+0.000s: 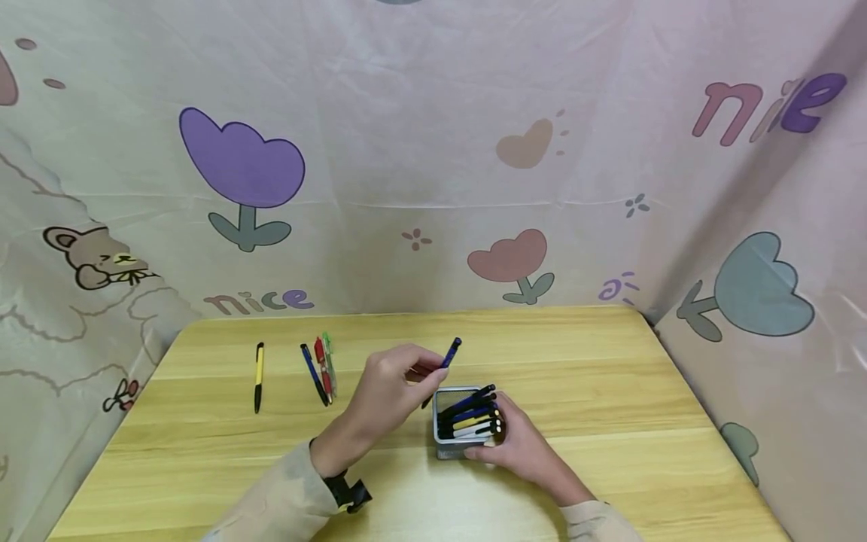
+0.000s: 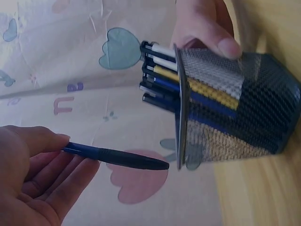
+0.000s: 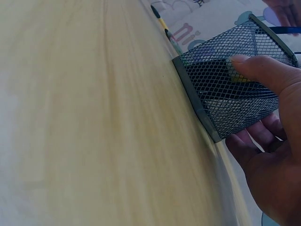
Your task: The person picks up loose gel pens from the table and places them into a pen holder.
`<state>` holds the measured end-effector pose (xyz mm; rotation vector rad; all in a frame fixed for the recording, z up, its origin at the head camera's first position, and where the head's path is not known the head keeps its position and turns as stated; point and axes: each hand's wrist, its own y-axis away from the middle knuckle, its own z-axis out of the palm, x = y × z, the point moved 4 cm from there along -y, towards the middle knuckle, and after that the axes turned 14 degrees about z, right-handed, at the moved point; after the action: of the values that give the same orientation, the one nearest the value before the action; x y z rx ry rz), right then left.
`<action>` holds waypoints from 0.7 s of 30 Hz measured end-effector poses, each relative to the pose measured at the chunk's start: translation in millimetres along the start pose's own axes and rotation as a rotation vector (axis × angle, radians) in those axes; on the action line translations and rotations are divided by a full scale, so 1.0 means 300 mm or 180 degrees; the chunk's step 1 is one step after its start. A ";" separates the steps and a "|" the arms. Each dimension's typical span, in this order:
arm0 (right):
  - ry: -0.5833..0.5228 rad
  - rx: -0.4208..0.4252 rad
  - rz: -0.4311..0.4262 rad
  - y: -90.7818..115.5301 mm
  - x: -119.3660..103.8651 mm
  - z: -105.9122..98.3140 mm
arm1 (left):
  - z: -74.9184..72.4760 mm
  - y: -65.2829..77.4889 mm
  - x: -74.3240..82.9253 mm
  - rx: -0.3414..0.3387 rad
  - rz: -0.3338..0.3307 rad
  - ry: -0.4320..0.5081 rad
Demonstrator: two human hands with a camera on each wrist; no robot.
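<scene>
Above a wooden worktop (image 1: 576,361), a person's left hand (image 1: 393,384) pinches a blue pen (image 1: 451,354) between thumb and fingers, the barrel slanting with its dark tip down, just beside the rim of a mesh pen holder (image 1: 452,453) and apart from it. The left forearm reaches in from the near left of the holder, a black strap (image 1: 345,493) round the wrist below a pale sleeve (image 1: 284,493). The right hand (image 1: 515,440) grips the holder from its right side, thumb pressed on the near mesh wall and fingers curled round the other side, the wrist bent in from the holder's near right. Inside the holder, white, yellow, blue and black pens (image 1: 467,421) lean together, their upper ends jutting over its right rim. Well to the left of the holder, a loose blue pen (image 1: 314,374), a red pen (image 1: 322,365) and a green pen (image 1: 330,360) lie close together; farther left of it rests a yellow pen (image 1: 259,373) with black ends. Beyond the holder hangs a pale cloth (image 1: 400,150) printed with tulips and the word "nice".
</scene>
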<state>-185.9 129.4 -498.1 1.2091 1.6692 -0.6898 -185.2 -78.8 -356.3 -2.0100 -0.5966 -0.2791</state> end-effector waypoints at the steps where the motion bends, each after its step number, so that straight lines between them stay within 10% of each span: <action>1: 0.0008 -0.0001 -0.0024 0.001 -0.001 -0.001 | 0.010 -0.001 0.001 -0.0006 0.0016 0.0022; 21: 0.0066 0.0043 -0.0027 0.001 0.001 0.002 | 0.122 -0.017 0.008 -0.0170 0.0273 0.0211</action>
<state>-185.5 129.1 -498.7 1.2232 1.6902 -0.6968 -187.5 -44.2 -369.4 -2.0634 -0.4645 -0.3115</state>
